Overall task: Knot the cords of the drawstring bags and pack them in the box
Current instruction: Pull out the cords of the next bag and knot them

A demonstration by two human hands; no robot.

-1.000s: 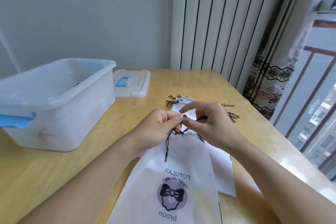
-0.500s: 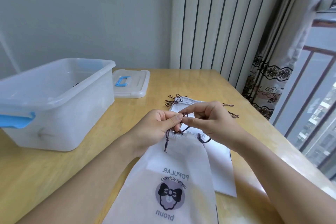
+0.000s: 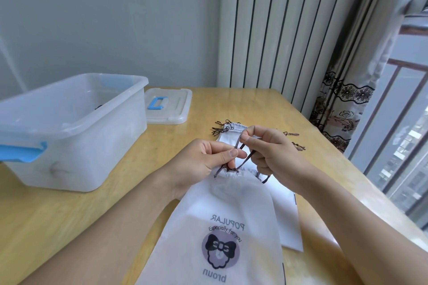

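The counter (image 3: 231,104) is seen as smooth light wood with a soft sheen. The drawstring bag (image 3: 222,215) is made of matt white non-woven cloth, threaded with a dark braided cord (image 3: 246,159). The box (image 3: 76,132) and its lid (image 3: 169,109) are formed of frosted translucent plastic.

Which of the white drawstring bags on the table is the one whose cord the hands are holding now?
The top bag, nearest the person, with the bow logo. Both hands, left hand and right hand, pinch its dark cord; the other bags lie beneath, untouched.
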